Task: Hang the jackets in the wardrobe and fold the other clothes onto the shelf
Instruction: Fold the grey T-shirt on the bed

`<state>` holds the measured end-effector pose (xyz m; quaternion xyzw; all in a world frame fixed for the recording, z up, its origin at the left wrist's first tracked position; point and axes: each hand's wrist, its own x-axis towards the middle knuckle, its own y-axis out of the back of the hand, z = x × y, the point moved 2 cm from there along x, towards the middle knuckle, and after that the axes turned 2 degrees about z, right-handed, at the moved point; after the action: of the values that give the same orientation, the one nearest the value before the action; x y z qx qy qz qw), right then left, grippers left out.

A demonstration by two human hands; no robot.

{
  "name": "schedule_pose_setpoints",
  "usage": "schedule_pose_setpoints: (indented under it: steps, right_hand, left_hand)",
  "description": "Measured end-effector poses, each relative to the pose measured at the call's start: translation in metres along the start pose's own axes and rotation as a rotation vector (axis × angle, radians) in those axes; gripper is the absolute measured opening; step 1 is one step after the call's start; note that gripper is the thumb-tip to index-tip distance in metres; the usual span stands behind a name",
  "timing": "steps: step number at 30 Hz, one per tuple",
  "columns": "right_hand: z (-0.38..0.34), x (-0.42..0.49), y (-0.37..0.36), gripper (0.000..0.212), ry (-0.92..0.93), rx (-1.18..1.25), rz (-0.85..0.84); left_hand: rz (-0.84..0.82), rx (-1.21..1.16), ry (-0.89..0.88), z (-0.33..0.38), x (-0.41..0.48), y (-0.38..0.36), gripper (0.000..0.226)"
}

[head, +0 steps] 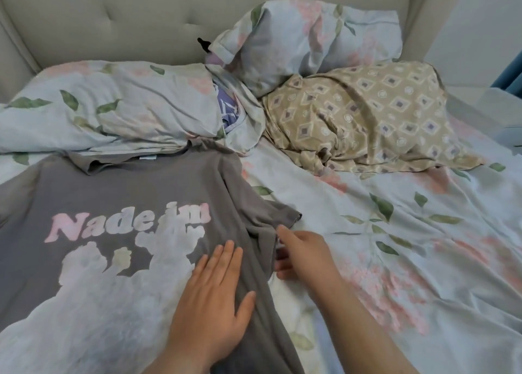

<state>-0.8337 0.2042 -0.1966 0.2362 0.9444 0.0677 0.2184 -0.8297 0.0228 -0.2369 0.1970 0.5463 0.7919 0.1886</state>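
Note:
A grey T-shirt (118,204) with pink lettering and a pale print lies spread face up on the bed's left side. My left hand (214,297) presses flat on the shirt's right half with straight fingers. My right hand (296,252) is at the shirt's right edge, just below the bunched short sleeve (271,218). Its fingers curl onto the grey fabric there. How firmly it grips I cannot make out.
The bed has a floral sheet (395,246). A floral pillow (113,105) lies behind the shirt, another (305,37) leans on the beige padded headboard (113,20). A beige patterned cloth (367,122) sits crumpled at the right. Purple fabric (228,108) peeks between the pillows.

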Motion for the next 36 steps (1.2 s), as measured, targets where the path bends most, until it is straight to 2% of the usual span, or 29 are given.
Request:
schedule_pose_setpoints:
  steps: [2, 4, 6, 9, 11, 13, 15, 17, 18, 19, 21, 24, 25, 27, 30, 31, 34, 36]
  right_hand:
    - [-0.006, 0.026, -0.015, 0.040, 0.074, -0.162, 0.039]
    - [0.000, 0.043, -0.022, 0.041, 0.140, -0.215, 0.113]
    - [0.006, 0.051, -0.024, 0.033, 0.195, -0.163, 0.160]
    - [0.011, 0.054, -0.021, 0.015, 0.227, -0.027, 0.166]
    - [0.012, 0.051, -0.020, 0.009, 0.234, 0.034, 0.103]
    - [0.012, 0.049, -0.017, 0.024, 0.217, 0.082, -0.019]
    - [0.012, 0.048, -0.015, 0.046, 0.160, 0.176, -0.208]
    - [0.012, 0.046, -0.013, 0.062, 0.124, 0.178, -0.356]
    - [0.013, 0.046, -0.012, 0.063, 0.135, 0.155, -0.366]
    - [0.013, 0.046, -0.012, 0.061, 0.155, 0.150, -0.342]
    - [0.015, 0.049, -0.012, 0.061, 0.156, 0.209, -0.265]
    - [0.017, 0.057, 0.000, 0.060, 0.095, 0.363, -0.152]
    - [0.016, 0.060, 0.005, 0.057, 0.088, 0.402, -0.109]
    - [0.011, 0.063, 0.016, 0.054, 0.128, 0.399, 0.022]
    - [0.002, 0.059, 0.023, 0.053, 0.274, 0.274, 0.205]
    - [0.001, 0.056, 0.023, 0.054, 0.311, 0.208, 0.209]
    - [0.007, 0.053, 0.017, 0.077, 0.379, -0.073, 0.109]
    - [0.007, 0.054, 0.016, 0.074, 0.423, -0.182, 0.081]
  left_hand:
    - [-0.008, 0.003, -0.018, 0.001, 0.002, 0.003, 0.074]
    - [0.006, 0.042, -0.028, -0.002, 0.006, 0.000, 0.075]
    - [0.046, 0.089, -0.048, -0.005, 0.012, -0.002, 0.075]
    - [0.017, 0.076, -0.056, -0.001, 0.014, 0.001, 0.072]
    - [0.032, 0.027, -0.020, 0.000, 0.024, 0.011, 0.064]
    - [0.067, -0.092, 0.055, -0.005, 0.056, 0.026, 0.055]
    - [0.081, -0.108, 0.032, -0.012, 0.107, 0.043, 0.047]
    - [-0.008, -0.037, -0.082, -0.011, 0.163, 0.051, 0.049]
    - [-0.124, -0.017, -0.103, -0.008, 0.186, 0.050, 0.054]
    - [-0.260, -0.012, -0.092, -0.006, 0.202, 0.048, 0.055]
    - [-0.452, -0.053, -0.073, -0.003, 0.223, 0.042, 0.043]
    - [-0.574, -0.072, -0.087, -0.004, 0.242, 0.041, 0.005]
    - [-0.580, -0.075, -0.095, -0.003, 0.248, 0.042, 0.012]
    - [-0.518, -0.130, -0.093, 0.002, 0.258, 0.042, 0.024]
    - [-0.292, -0.265, -0.102, 0.022, 0.272, 0.037, 0.015]
    - [-0.239, -0.332, -0.092, 0.028, 0.278, 0.034, 0.013]
    - [-0.175, -0.441, -0.059, 0.038, 0.288, 0.021, 0.003]
    - [-0.162, -0.395, -0.079, 0.040, 0.293, 0.010, 0.004]
